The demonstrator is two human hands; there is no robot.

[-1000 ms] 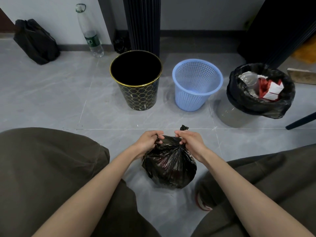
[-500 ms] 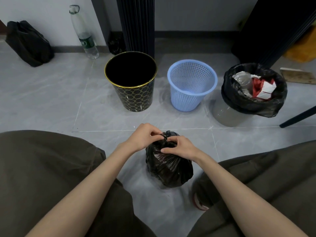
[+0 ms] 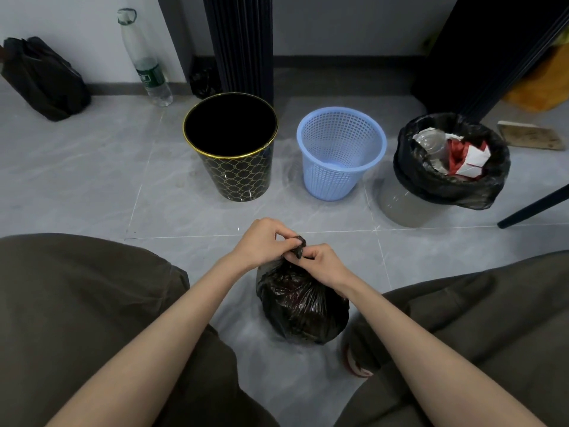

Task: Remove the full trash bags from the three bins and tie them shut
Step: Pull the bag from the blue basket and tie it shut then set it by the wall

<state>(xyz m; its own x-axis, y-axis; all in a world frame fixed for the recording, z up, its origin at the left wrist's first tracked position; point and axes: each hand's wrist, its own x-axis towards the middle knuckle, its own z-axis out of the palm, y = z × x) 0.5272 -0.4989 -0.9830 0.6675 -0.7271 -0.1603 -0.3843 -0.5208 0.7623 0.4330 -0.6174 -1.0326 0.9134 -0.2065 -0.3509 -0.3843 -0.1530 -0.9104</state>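
Fingers (image 3: pixel 278 234) of the left hand (image 3: pixel 261 243) and the right hand (image 3: pixel 321 266) curl round the twisted neck (image 3: pixel 298 246) of a black trash bag (image 3: pixel 303 306), pinching it from both sides. Glossy and wrinkled, the bag bulges round, its plastic gathered in tight pleats toward the top. It sits on the grey floor tiles (image 3: pixel 154 186), on the near side of the black gold-rimmed bin (image 3: pixel 237 177).

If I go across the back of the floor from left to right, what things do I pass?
Black bag by the wall → plastic bottle → black-and-gold bin → blue basket bin → full trash bag in the last bin.
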